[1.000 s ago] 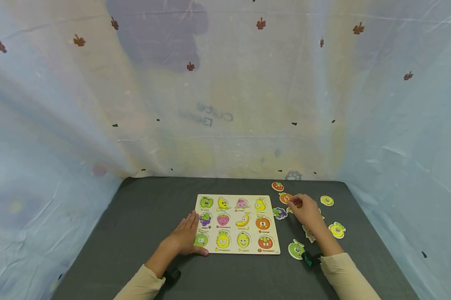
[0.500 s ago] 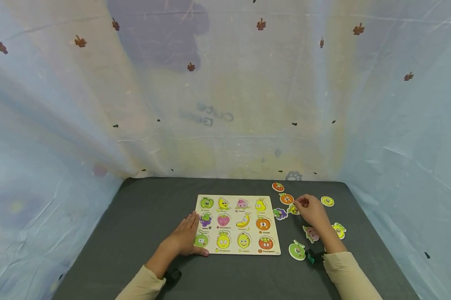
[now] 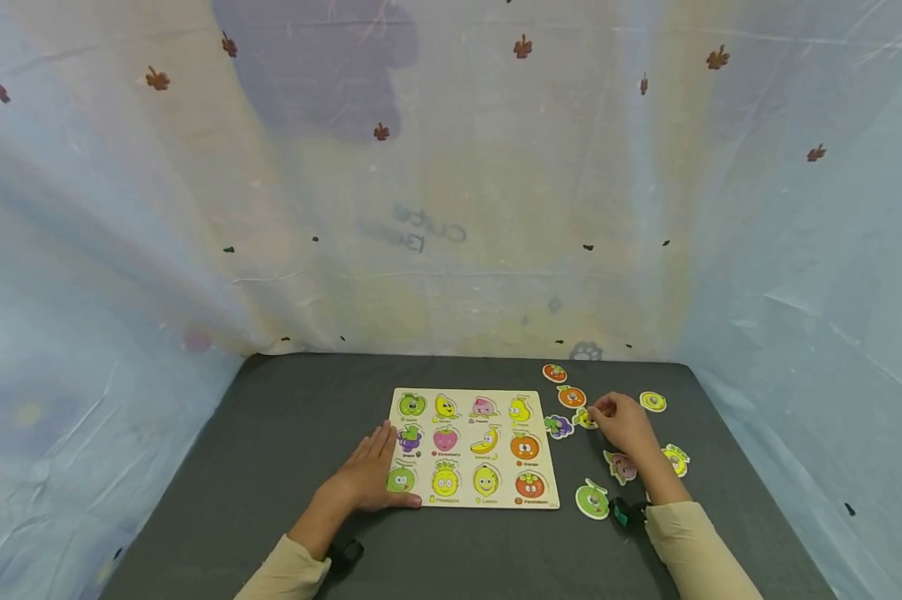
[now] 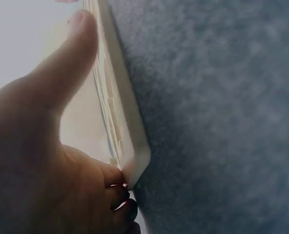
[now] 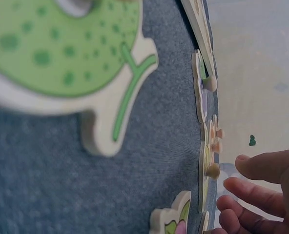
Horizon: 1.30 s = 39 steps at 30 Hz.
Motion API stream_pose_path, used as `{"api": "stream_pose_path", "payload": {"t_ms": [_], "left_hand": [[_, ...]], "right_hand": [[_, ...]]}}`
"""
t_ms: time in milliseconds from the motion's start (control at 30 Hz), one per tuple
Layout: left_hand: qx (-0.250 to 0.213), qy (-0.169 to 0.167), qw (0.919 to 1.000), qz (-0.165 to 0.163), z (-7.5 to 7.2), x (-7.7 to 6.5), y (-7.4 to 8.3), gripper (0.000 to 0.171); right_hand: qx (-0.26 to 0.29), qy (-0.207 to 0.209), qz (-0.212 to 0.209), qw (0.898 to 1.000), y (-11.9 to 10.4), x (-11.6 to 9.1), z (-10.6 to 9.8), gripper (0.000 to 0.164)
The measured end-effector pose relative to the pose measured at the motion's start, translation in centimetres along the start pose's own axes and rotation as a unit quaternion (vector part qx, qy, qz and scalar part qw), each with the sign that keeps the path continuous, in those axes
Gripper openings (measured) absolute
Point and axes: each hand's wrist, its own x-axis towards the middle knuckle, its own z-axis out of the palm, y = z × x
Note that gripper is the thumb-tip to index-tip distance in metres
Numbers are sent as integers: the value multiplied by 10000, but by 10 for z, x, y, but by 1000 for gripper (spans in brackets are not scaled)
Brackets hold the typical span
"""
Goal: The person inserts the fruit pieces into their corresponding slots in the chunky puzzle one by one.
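My left hand (image 3: 367, 477) lies along the left edge of a wooden fruit puzzle board (image 3: 466, 464), fingers straight and thumb on the near edge. In the left wrist view the thumb (image 4: 66, 68) stretches along the board's edge (image 4: 122, 100). My right hand (image 3: 625, 423) hovers just right of a yellow fruit piece (image 3: 584, 418). In the right wrist view, the thumb and forefinger of that hand (image 5: 266, 195) are slightly apart, with no piece between them and a knob (image 5: 213, 170) near the tips. A grape piece (image 3: 559, 427) and an orange piece (image 3: 571, 397) lie close by.
A persimmon piece (image 3: 554, 372) lies at the back. Below the right wrist are a pink piece (image 3: 620, 467) and a round green piece (image 3: 592, 500). Two yellow-green pieces, one round (image 3: 653, 402) and one irregular (image 3: 676, 460), lie farther right. A printed curtain (image 3: 451, 300) hangs behind the dark table.
My right hand has shifted right from beside the orange piece, uncovering more of the yellow and pink pieces. It has barely moved in the last half second. The left hand stays on the board.
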Motion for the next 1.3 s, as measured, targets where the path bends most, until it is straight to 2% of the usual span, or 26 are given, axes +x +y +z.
{"api": "stream_pose_path", "payload": {"t_ms": [100,300,400,567,800,1300], "left_hand": [[-83,13,9999,67,-1,-3,2,142],[-4,160,9998,76,11,4,-10,145],[-101,176,9997,106,13,5,-11,147],[-173,48,9998,47,5,1,-2,146],[78,-37,9998,-168,-5,-4,11,140],[236,-88,9993,-259,-8,-3,13,139]], "right_hand": [[-23,-58,62,10000,0,0,1,22],[-46,-162,170,9997,0,0,2,23],[-81,-169,200,9996,1,1,3,23],[-103,-136,227,9996,-2,1,2,23],[-128,-142,271,9995,-3,2,2,24],[-319,-211,486,9981,3,7,10,28]]}}
